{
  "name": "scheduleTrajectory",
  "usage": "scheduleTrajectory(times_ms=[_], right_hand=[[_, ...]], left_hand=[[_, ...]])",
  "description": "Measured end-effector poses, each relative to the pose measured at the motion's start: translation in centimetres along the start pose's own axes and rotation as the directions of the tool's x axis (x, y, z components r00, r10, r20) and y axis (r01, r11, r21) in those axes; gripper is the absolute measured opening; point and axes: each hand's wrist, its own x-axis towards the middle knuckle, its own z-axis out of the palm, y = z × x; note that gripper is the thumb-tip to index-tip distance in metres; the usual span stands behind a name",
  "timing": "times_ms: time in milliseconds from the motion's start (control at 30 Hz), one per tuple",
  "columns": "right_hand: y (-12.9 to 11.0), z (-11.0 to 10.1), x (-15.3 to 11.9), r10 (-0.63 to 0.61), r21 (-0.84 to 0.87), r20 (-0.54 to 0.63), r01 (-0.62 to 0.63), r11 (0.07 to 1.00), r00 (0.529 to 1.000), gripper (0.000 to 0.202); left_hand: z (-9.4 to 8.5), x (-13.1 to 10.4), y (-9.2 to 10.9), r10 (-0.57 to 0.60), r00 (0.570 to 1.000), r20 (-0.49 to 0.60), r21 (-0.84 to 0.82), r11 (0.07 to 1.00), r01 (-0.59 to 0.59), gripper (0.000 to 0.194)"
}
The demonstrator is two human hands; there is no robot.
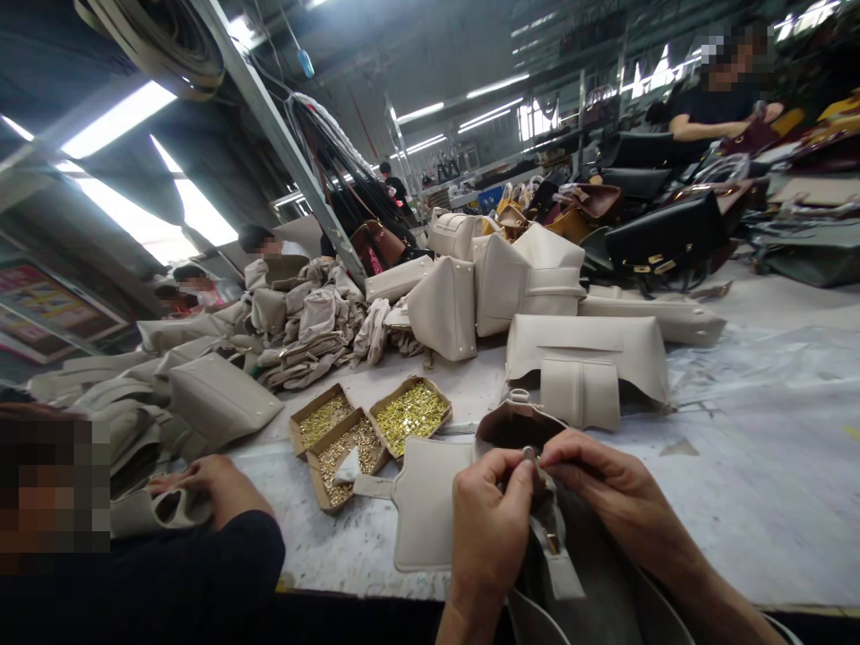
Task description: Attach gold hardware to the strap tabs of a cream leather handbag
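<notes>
A beige leather bag [605, 573] lies opened at the front edge of the table, its flap [426, 502] spread out to the left. Above its opening, my left hand [494, 511] pinches the end of a small beige strap [530, 459] between thumb and fingers. My right hand [611, 484] meets it from the right, fingers closed at the same strap end; whether a small part is between them is hidden. Below the fingers hangs a strap tab with a gold metal piece [552, 543].
Cardboard trays [411, 414] of small gold hardware stand left of the bag. Beige bag bodies [584, 345] are piled behind. At the left a co-worker's hand [219, 488] rests on another beige piece. Black bags [665, 237] lie at the back right, near another person.
</notes>
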Motion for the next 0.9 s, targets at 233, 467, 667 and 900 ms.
scheduleTrajectory(times_ms=[233, 467, 667, 900], right_hand=[[0.67, -0.01, -0.5, 0.102, 0.046, 0.005, -0.102, 0.994, 0.995, 0.021], [0.63, -0.03, -0.56, 0.113, 0.093, 0.044, -0.116, 0.989, 0.993, 0.021], [0.25, -0.03, -0.61, 0.132, 0.105, 0.026, -0.134, 0.985, 0.991, 0.025], [0.6, -0.19, -0.51, 0.175, 0.147, 0.03, -0.178, 0.973, 0.984, 0.027]], left_hand=[[0.29, -0.17, 0.02, 0.013, 1.0, -0.007, 0.03, 0.999, -0.013, 0.021], [0.6, -0.22, 0.17, 0.039, 0.999, -0.001, 0.035, 0.999, -0.039, 0.021], [0.67, -0.33, 0.42, 0.053, 0.999, 0.011, 0.02, 0.998, -0.053, 0.021], [0.66, -0.31, 0.26, 0.064, 0.998, 0.008, 0.031, 0.997, -0.064, 0.019]])
